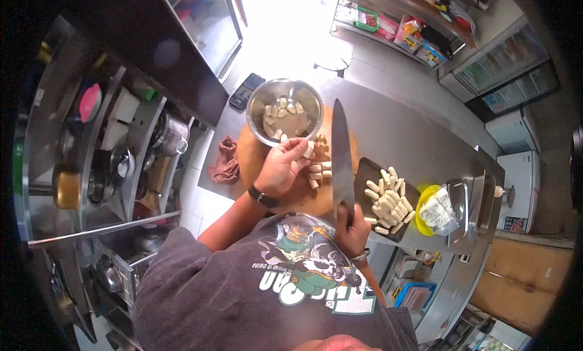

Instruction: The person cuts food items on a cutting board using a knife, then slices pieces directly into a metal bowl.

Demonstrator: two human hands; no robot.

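Note:
My right hand (353,227) is closed around the handle of a large kitchen knife (343,150), its wide blade upright and pointing away from me. My left hand (283,168), with a dark watch at the wrist, pinches a short pale cut piece (310,149) near the rim of a steel bowl (253,121). Several similar chunks (283,111) lie inside that bowl. On the round wooden cutting board (252,162), more cut pieces (320,170) sit between my left hand and the blade. A dark tray (367,174) to the right carries a pile of whole pale, finger-shaped pieces (390,199).
Left of the board lies a brown cloth (226,161); a black case (247,91) is behind it. Right of the tray stand a yellow bowl (423,222) with a plastic-wrapped white packet (438,210) and metal pans (483,199). Shelves with pots (173,134) line the left side.

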